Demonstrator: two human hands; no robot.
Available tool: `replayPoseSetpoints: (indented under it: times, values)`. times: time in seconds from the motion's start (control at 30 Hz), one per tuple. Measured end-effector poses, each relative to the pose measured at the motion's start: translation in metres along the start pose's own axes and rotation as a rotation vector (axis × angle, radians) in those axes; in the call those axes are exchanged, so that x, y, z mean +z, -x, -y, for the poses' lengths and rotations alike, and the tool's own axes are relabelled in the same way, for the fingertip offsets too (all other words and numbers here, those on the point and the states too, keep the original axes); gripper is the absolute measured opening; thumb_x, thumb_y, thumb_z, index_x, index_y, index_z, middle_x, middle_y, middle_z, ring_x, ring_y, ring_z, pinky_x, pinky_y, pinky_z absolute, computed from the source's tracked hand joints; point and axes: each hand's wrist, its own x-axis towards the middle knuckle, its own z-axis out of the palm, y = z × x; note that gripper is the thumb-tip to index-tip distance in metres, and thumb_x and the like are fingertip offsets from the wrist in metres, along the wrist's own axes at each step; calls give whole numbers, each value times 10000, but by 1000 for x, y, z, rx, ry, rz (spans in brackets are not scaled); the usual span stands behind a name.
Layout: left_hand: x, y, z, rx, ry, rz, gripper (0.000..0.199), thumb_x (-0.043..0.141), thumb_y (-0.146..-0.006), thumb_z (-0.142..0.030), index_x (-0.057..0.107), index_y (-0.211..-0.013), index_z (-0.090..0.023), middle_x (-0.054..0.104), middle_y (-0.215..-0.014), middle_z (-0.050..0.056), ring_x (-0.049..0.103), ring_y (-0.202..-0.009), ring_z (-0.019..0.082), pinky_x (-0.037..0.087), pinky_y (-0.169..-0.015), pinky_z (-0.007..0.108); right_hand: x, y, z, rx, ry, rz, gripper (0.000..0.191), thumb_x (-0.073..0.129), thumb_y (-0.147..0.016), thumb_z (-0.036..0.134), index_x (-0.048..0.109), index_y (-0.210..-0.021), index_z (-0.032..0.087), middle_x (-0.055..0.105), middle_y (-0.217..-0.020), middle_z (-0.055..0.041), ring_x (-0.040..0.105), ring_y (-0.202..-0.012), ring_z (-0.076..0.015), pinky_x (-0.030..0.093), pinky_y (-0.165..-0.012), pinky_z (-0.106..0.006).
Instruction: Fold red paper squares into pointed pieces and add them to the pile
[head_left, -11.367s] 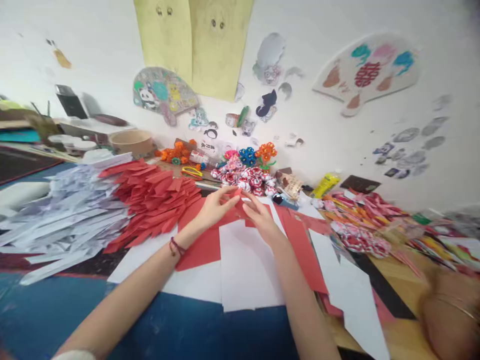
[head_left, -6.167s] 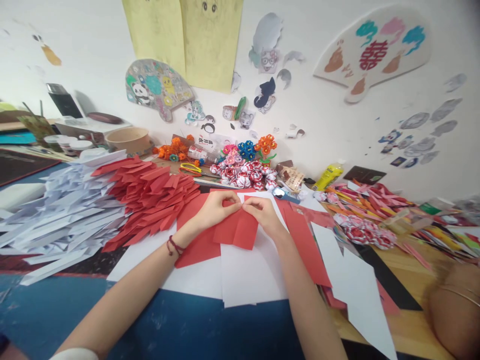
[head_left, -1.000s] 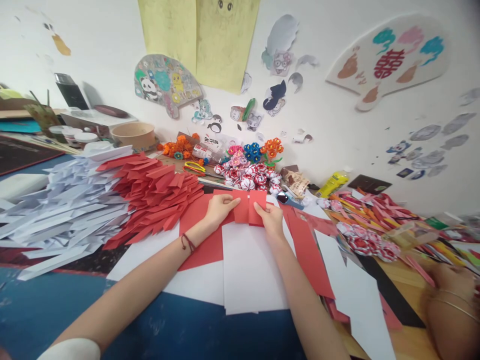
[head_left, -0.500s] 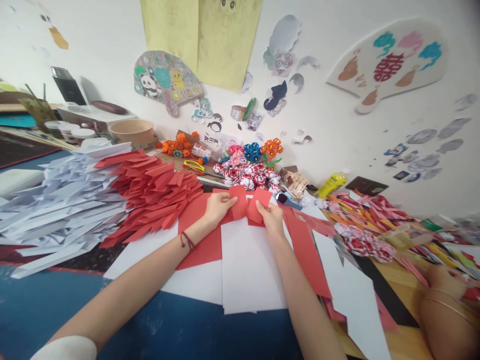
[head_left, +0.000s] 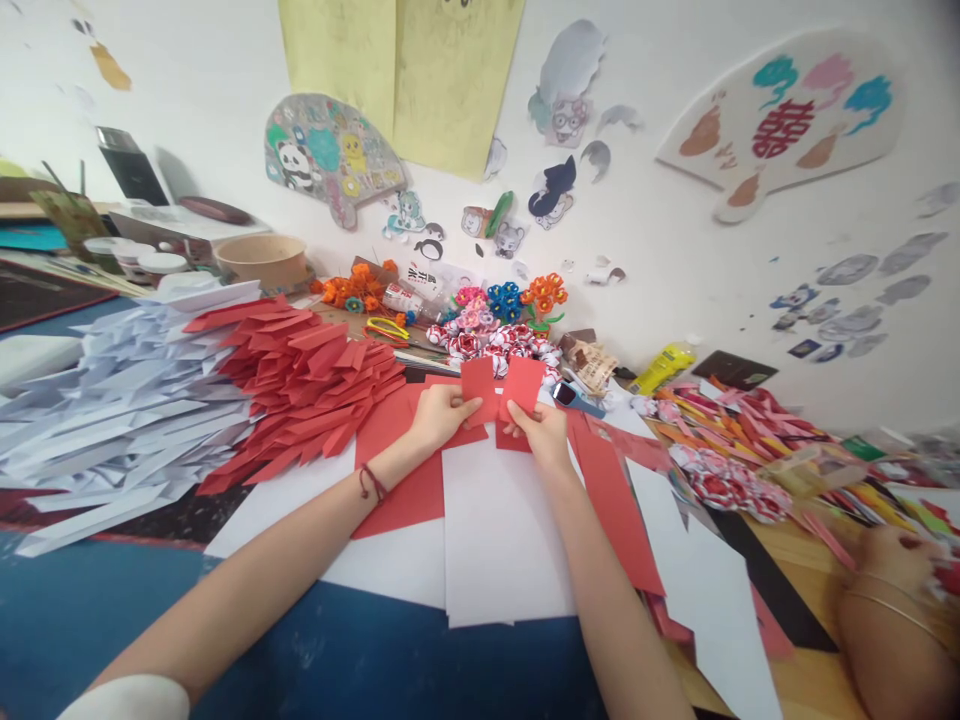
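Pinching a small red rectangular paper piece (head_left: 478, 383) in the left hand (head_left: 439, 414), clamping a similar red paper piece (head_left: 523, 383) in the right hand (head_left: 544, 432). Holding both side by side, top edges apart, with flat white paper sheets (head_left: 501, 535) nearer than the grip and folded red paper strips (head_left: 307, 380) heaped left of it.

Bright, soft light covers the wall (head_left: 210, 60), palest at left and darkening into the top right corner. The flask (head_left: 133, 168) casts a soft shadow rightward. The table (head_left: 337, 660) looks dim in front. Wide-angle stretch distorts the edges; a co-worker's arm (head_left: 892, 640) is blurred.
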Motion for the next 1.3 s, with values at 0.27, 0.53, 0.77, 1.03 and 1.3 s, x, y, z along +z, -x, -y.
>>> replayPoseSetpoints:
  times: [0.27,0.53,0.77,1.03,1.3]
  values:
    - [-8,-5,0,18,-24,-41,391,639,-730,-467,555,-522,-147,551,-433,-3,412,-407,93,267,-471,223,-8,-3,0,7,-60,-66,341,750,-650,456,685,-702,126,630,-478,-30,499,-394,-116,381,-455,-252]
    - [-7,-7,4,81,72,99,377,594,-770,-514,594,-704,-143,593,-526,0,542,-489,132,349,-496,215,-2,1,3,48,-138,137,413,675,-710,558,637,-741,148,622,-513,-16,556,-455,-136,417,-471,-245]
    - [-5,-2,-1,86,-179,110,357,485,-859,-449,454,-629,-179,535,-472,-27,510,-483,122,329,-512,210,5,9,11,50,-30,341,488,504,-824,629,540,-629,183,567,-478,-2,507,-426,-115,366,-448,-227]
    - [-4,-1,-5,205,-362,47,327,454,-878,-400,426,-638,-179,488,-579,-24,444,-552,112,257,-522,222,4,15,20,-11,133,472,544,443,-858,628,587,-614,164,525,-463,2,473,-436,-114,338,-466,-238]
    - [-40,-16,-15,217,-271,-243,322,518,-834,-429,529,-669,-153,533,-612,-20,446,-586,105,290,-551,212,-1,7,16,-88,88,195,466,482,-856,562,696,-930,154,640,-710,-29,450,-470,-96,342,-456,-235]
